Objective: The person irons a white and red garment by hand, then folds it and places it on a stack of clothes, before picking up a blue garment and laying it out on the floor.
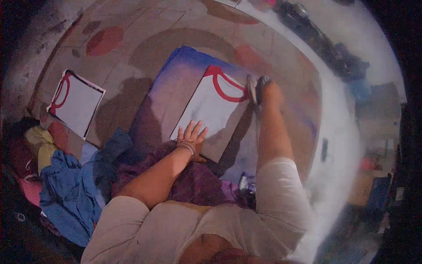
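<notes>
A folded white T-shirt with a red neckband (211, 109) lies on a blue and pale cloth pad (171, 76). My left hand (191, 135) rests flat on the shirt's near end, fingers spread, with bangles at the wrist. At the shirt's upper right, beside the neckband, my right hand (271, 92) grips what looks like a clothes iron (252, 89). The iron is tilted on its side; its handle is mostly hidden by the hand.
Another folded white shirt with red neckband (77, 102) lies on the patterned floor sheet (122, 69) at left. Crumpled blue clothes (66, 188) and a yellow cloth (43, 145) are piled at lower left. A small shiny object (244, 183) sits near my body. Dark items (329, 49) line the upper right.
</notes>
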Tool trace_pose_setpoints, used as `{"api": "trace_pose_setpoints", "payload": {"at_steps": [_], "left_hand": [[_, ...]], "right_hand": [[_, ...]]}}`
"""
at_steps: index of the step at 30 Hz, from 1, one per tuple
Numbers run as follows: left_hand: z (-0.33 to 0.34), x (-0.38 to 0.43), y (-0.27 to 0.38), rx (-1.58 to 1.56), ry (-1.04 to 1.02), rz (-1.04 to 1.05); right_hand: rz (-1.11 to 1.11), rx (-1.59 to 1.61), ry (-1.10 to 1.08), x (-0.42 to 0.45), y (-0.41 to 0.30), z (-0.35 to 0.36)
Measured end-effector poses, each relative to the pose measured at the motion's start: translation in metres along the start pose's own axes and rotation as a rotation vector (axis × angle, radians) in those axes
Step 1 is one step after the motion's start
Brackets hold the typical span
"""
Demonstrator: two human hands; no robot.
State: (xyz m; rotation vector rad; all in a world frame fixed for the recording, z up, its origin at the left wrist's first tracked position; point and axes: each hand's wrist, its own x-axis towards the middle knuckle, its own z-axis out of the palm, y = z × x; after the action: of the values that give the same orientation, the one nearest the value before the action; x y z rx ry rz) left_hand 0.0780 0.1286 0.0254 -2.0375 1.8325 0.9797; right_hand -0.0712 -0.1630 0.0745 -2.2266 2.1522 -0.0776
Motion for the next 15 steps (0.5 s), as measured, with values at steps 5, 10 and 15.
{"api": "trace_pose_setpoints", "payload": {"at_steps": [5, 10, 15], "left_hand": [[0.002, -0.001, 0.006, 0.056, 0.041, 0.005], [-0.013, -0.024, 0.007, 0.086, 0.082, 0.044], [0.02, -0.032, -0.036, -0.127, 0.175, 0.071]], "right_hand": [[0.059, 0.289, 0.263, -0.026, 0.099, -0.022], [-0.038, 0.613, 0.181, -0.121, 0.314, -0.128], [0.434, 0.237, 0.242, -0.29, 0.463, -0.267]]}}
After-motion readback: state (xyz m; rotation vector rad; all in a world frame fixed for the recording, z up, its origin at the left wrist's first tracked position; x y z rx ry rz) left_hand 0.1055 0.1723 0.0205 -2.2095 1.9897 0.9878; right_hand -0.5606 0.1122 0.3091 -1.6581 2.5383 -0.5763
